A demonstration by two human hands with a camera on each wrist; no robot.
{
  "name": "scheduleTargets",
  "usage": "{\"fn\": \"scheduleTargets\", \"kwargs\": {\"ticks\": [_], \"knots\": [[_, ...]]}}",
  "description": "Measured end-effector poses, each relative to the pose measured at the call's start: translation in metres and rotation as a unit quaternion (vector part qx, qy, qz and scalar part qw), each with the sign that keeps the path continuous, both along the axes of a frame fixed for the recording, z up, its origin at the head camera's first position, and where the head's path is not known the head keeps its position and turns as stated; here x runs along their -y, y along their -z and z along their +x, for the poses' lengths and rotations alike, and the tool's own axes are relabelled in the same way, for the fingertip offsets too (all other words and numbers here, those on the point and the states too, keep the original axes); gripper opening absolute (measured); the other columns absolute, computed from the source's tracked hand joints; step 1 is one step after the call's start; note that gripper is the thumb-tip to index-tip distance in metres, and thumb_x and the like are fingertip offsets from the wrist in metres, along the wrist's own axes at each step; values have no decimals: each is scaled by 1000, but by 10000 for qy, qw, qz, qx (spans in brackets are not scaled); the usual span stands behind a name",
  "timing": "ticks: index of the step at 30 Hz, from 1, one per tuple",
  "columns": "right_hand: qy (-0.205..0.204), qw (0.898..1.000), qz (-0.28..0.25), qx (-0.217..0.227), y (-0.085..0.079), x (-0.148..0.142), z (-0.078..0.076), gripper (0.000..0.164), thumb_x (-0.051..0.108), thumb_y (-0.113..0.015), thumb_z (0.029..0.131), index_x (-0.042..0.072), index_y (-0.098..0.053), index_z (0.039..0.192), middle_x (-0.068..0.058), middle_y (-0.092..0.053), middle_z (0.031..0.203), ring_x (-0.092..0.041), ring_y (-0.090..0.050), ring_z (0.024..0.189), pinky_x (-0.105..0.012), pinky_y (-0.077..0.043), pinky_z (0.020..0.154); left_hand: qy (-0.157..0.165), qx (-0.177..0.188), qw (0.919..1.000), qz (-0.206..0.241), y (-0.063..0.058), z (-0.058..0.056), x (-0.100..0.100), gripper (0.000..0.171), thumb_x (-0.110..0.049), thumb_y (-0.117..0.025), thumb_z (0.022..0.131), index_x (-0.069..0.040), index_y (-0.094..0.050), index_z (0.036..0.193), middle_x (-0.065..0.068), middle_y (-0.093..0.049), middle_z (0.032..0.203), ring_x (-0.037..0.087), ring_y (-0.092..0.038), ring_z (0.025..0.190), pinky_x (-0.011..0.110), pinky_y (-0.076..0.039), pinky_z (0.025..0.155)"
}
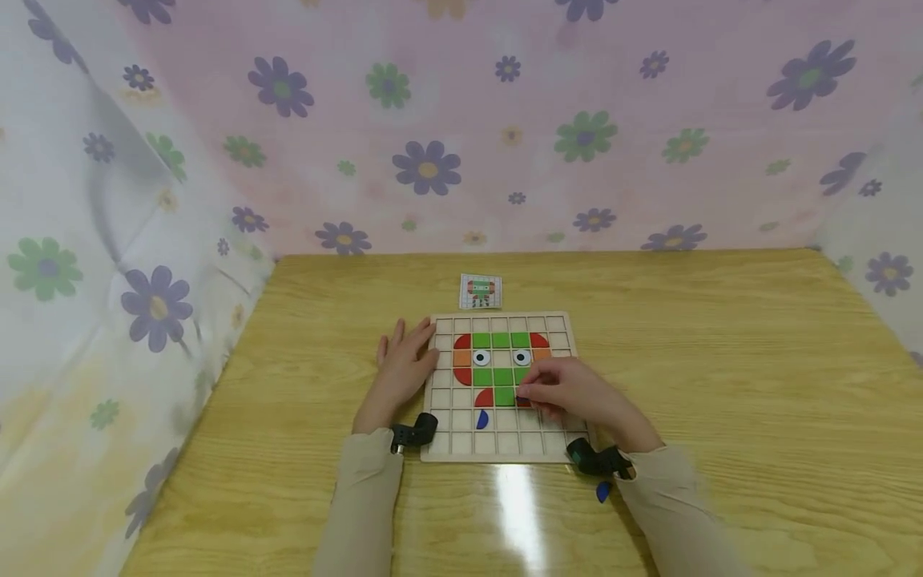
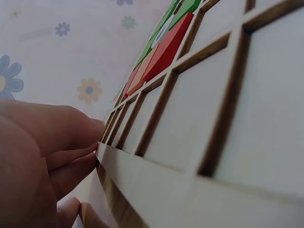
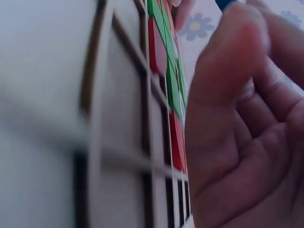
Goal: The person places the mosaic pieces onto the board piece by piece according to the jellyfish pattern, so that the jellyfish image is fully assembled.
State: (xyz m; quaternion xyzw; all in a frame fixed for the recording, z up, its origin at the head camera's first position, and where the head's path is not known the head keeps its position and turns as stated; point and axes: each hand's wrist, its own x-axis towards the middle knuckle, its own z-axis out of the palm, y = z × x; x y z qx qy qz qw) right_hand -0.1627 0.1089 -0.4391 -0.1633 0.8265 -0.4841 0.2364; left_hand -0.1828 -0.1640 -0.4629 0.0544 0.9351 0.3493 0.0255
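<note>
A wooden grid board (image 1: pixel 445 442) lies on the table with coloured pieces in its cells. Green squares (image 1: pixel 502 377), red rounded pieces (image 1: pixel 463 377), orange pieces (image 1: pixel 461 358) and two round eye pieces (image 1: pixel 481 358) form a figure. Below a red piece lies a blue half-round piece (image 1: pixel 481 419). With thumb and finger, my right hand (image 1: pixel 577 394) pinches another small blue piece (image 3: pixel 224 4) over the figure's lower right; the hand hides most of it. My left hand (image 1: pixel 401 375) rests against the board's left edge, fingers extended, thumb touching the rim.
Behind the board lies a small picture card (image 1: pixel 481 292) showing a similar figure on a grid. A loose blue piece (image 1: pixel 603 491) is on the table (image 1: pixel 757 361) beside the right wrist. Flowered cloth (image 1: pixel 469 96) hangs behind and at both sides.
</note>
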Motion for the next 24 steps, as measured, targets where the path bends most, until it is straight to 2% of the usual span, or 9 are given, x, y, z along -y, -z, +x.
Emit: {"fn": "scheduleTargets", "kwargs": {"ticks": [7, 14, 16, 20, 24], "knots": [[-114, 9997, -234, -34, 3, 13, 3, 20, 32, -61, 84, 13, -62, 89, -6, -59, 69, -17, -53, 54, -32, -48, 52, 61, 68, 10000, -14, -2, 0, -2, 46, -27, -45, 91, -17, -39, 136, -5, -28, 143, 26, 0, 135, 47, 9, 103], [-665, 9975, 169, -161, -5, 17, 9, 11, 26, -61, 85, 18, -66, 92, -2, -62, 71, -17, -58, 61, -32, -49, 59, 72, 47, 9999, -70, -4, -1, -5, 47, -28, -45, 91, -17, -39, 136, -6, -27, 144, 27, -1, 135, 46, 8, 103], [-815, 9965, 123, -111, -3, 19, 8, 12, 25, -61, 84, 19, -66, 92, 0, -63, 70, -15, -58, 61, -31, -49, 58, 63, 50, 9999, -80, -4, -2, -5, 47, -28, -46, 91, -17, -40, 136, -6, -28, 143, 27, -1, 135, 46, 9, 103], [-814, 9955, 272, -407, -2, 26, 9, 12, 29, -63, 83, 23, -68, 92, 5, -63, 73, -13, -56, 64, -29, -47, 60, 4, 83, 9999, -94, -2, -2, -2, 47, -28, -46, 91, -17, -39, 136, -6, -28, 143, 27, 0, 135, 46, 8, 102], [-613, 9938, 586, -717, -3, 30, 9, 10, 32, -64, 82, 29, -68, 91, 13, -63, 79, -10, -54, 68, -28, -45, 61, -4, 75, 9999, -87, -1, -2, 0, 47, -29, -46, 91, -17, -39, 136, -6, -27, 143, 27, 0, 135, 47, 9, 102]]}}
